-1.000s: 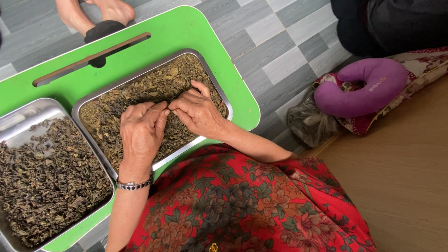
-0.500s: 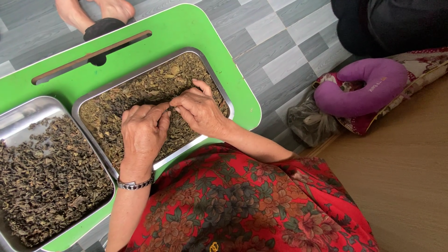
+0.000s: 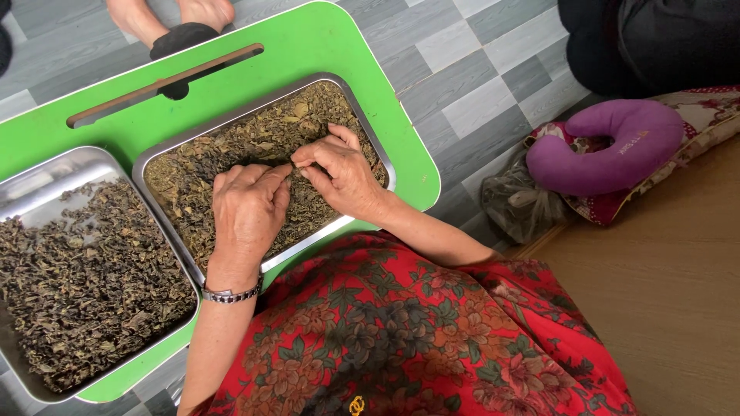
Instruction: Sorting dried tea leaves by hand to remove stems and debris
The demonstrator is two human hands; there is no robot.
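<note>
Both hands down in the right-hand metal tray [image 3: 362, 123], which sits on a green surface [image 3: 324, 46]. Tray filled with dried brownish-green leaves [image 3: 231, 150].

Left hand [image 3: 248, 212]: palm down on the leaves near the tray's middle, fingers curled together, thumb and forefinger tips meeting in a pinch at the leaves. A metal watch band [image 3: 230, 294] on that wrist.

Right hand [image 3: 339, 171]: just right of the left, fingers bent, tips pinched on the leaves and almost touching the left hand's fingertips. Cannot tell how much leaf either pinch holds.

A second metal tray [image 3: 46, 173] lies to the left, touching the first, with darker dried leaves [image 3: 85, 285] covering most of it.

Far edge: another person's bare feet [image 3: 177, 15] on the grey tiled floor [image 3: 478, 85]. Right: purple neck pillow [image 3: 609, 146] on a patterned cushion.
</note>
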